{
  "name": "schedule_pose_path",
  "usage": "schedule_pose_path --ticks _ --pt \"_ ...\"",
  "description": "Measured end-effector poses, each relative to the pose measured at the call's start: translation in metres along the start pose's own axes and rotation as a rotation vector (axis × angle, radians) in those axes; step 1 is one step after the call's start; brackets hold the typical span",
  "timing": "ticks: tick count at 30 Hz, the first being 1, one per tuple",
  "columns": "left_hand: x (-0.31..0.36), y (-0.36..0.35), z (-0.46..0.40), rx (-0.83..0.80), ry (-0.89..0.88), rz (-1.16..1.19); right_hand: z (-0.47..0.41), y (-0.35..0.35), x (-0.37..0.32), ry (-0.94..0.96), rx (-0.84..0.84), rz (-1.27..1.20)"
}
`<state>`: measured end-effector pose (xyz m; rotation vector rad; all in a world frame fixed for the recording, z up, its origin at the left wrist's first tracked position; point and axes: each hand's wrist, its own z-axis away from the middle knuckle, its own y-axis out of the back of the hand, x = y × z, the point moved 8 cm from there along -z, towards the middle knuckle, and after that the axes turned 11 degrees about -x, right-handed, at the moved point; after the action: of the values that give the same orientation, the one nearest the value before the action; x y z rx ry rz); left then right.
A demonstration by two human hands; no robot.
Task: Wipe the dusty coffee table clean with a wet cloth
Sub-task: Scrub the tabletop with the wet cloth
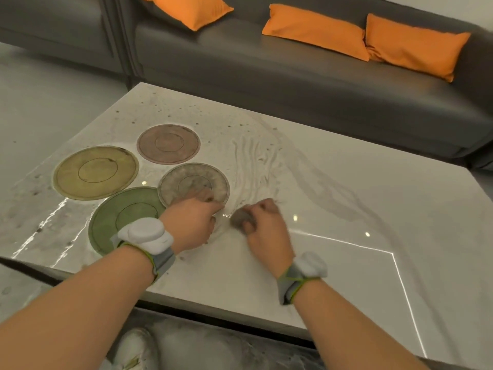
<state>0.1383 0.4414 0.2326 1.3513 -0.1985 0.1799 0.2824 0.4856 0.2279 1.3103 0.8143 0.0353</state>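
The white glossy coffee table (pixel 346 209) fills the middle of the view, with dust specks and smeared wipe streaks across its centre and far left. My right hand (pixel 266 231) grips a balled grey cloth (pixel 240 218) and presses it on the tabletop near the front. My left hand (pixel 194 220) rests on the near edge of a grey round plate (pixel 192 180), fingers curled at its rim. Motion blur hides the fingertips of both hands.
Three more round plates lie on the table's left part: yellow (pixel 93 172), pink (pixel 168 144) and green (pixel 120 217). A dark grey sofa (pixel 293 84) with orange cushions (pixel 314 30) runs behind the table. The table's front edge is near my forearms.
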Motion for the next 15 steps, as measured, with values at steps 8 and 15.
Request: schedule_pose_path --ticks 8,15 --pt "-0.008 0.002 -0.007 0.015 0.05 0.1 -0.025 0.056 0.06 -0.207 0.174 -0.211" --pt "-0.01 0.003 -0.012 -0.011 0.085 0.12 -0.042 0.018 0.026 -0.079 0.037 -0.017"
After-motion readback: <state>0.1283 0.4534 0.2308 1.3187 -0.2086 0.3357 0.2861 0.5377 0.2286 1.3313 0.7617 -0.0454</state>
